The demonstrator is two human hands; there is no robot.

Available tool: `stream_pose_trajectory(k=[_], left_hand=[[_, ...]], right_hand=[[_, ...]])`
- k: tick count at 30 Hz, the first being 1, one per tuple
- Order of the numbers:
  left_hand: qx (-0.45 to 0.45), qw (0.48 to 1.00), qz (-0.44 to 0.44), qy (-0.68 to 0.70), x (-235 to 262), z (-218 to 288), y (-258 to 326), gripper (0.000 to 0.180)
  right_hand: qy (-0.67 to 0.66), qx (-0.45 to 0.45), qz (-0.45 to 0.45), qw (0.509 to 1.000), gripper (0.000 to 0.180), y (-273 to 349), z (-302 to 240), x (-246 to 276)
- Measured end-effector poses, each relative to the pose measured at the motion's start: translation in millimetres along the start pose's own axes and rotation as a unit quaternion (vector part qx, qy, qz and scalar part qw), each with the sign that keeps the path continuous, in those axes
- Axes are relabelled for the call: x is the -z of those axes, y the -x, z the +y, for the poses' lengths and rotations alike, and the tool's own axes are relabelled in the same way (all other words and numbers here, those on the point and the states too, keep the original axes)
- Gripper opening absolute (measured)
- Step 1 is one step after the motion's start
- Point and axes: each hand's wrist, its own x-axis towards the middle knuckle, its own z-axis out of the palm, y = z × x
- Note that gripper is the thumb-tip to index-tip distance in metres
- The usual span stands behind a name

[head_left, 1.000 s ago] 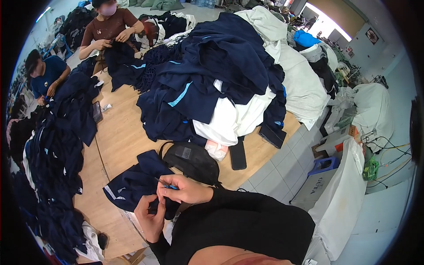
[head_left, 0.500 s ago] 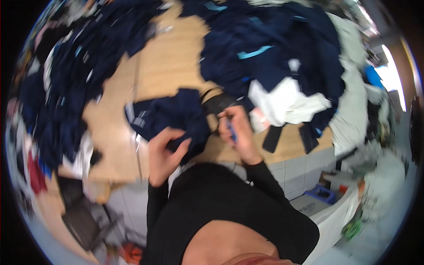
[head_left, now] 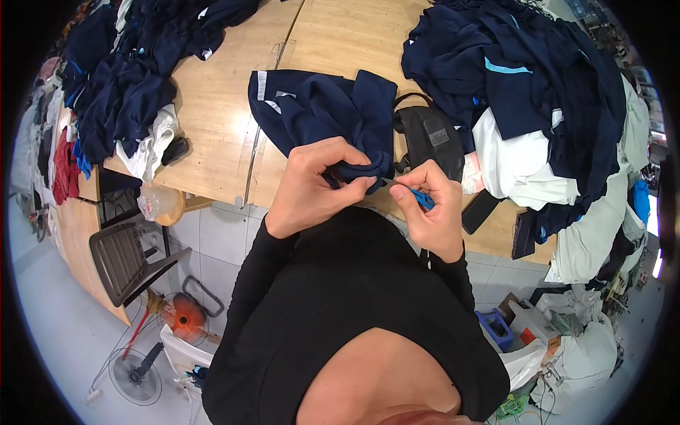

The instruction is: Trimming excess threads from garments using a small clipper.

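My left hand (head_left: 319, 183) pinches a rolled edge of a navy garment (head_left: 319, 103) between thumb and fingers, close to my body. The garment, with white stripes at its far left corner, spreads away from me on the table. My right hand (head_left: 435, 212) is closed on a small blue-handled tool (head_left: 423, 199). Its thin metal tip points left and meets or nearly meets the pinched fabric. The exact kind of tool is hidden by my fingers. Just beyond my right hand lies a black mesh bag (head_left: 432, 138) with a strap.
A big heap of navy garments (head_left: 524, 78) covers the table's right, with white cloth (head_left: 513, 163) at its near side. A dark phone-like slab (head_left: 482, 212) lies near the edge. More navy clothes (head_left: 127, 99) pile up on the left. A brown chair (head_left: 120, 262) stands lower left.
My left hand, which had thumb and fingers apart over the garment, now pinches its edge. My right hand has brought the tool's tip to the fabric. The whole view has shifted.
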Motion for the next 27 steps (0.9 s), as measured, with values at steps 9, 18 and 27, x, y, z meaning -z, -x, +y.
stream_pose_trajectory(k=[9,18,27], left_hand=[[-0.025,0.999,0.005,-0.033,-1.5,-0.4,0.7,0.019],[-0.036,0.998,-0.005,-0.053,-0.7,-1.6,0.2,0.019],[-0.032,0.998,-0.008,-0.049,0.6,-1.7,1.4,0.019]], right_hand=[[0.082,0.064,0.024,0.994,0.027,-3.8,-7.3,-6.8],[0.114,0.093,0.039,0.988,0.027,-6.3,-5.5,-9.9],[0.124,0.097,0.044,0.987,0.026,-5.9,-4.0,-11.0]])
